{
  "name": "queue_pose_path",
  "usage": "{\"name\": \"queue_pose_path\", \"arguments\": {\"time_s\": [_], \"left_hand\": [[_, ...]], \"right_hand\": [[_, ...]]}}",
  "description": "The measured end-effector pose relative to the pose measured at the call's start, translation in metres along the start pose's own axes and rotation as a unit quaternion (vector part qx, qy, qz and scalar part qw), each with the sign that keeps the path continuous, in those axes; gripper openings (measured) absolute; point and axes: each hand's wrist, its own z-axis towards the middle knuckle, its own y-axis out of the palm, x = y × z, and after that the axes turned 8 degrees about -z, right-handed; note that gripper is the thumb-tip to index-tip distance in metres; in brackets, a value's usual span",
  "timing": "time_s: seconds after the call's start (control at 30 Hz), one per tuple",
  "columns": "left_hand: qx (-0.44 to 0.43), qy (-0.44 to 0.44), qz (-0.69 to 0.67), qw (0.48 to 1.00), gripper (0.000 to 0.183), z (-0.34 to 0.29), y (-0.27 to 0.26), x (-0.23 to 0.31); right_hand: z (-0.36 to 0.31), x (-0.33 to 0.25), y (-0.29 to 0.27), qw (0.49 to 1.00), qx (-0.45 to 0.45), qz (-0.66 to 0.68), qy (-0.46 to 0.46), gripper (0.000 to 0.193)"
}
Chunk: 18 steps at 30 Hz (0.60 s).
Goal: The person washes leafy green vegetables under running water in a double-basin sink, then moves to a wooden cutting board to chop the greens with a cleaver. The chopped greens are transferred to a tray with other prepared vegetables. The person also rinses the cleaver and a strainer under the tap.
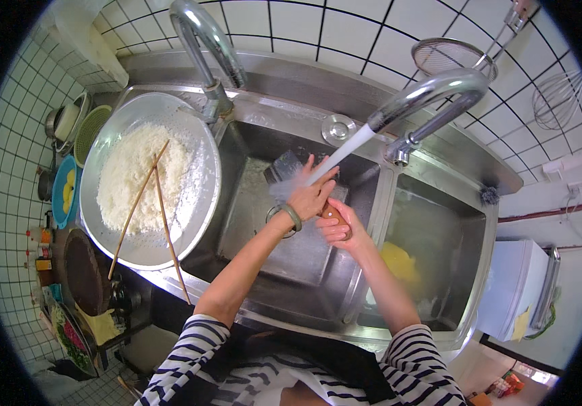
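Observation:
Over the left sink basin (274,254), my right hand (350,233) is wrapped round the brown wooden handle of a cleaver (283,169). Its broad dark blade shows partly beyond my left hand (310,196), which lies over the blade with its fingers stretched out. A stream of water (342,152) from the right faucet (433,95) falls onto that hand and the blade, and spray blurs the contact. A greenish bangle (292,215) circles my left wrist.
At the left, a large perforated metal colander (206,172) holds white rice (139,176), with two long chopsticks (162,203) across it. The right basin (450,260) has cloudy water and something yellow (399,262). A second faucet (203,47) rises behind; a strainer (443,55) hangs at the right.

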Motion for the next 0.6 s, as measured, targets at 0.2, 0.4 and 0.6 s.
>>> {"name": "queue_pose_path", "arguments": {"time_s": [0.2,0.4,0.6], "left_hand": [[0.014,-0.075,-0.216,0.973,0.025,0.017,-0.011,-0.001],[0.067,-0.097,-0.328,0.937,0.034,0.032,-0.003,0.001],[-0.042,-0.006,0.145,0.988,0.058,0.01,-0.02,-0.024]], "right_hand": [[0.002,-0.003,0.012,0.999,0.0,-0.045,0.018,0.037],[-0.005,-0.002,0.019,1.0,0.007,-0.008,-0.002,0.039],[-0.007,0.004,0.023,1.0,0.02,-0.017,0.002,0.036]]}}
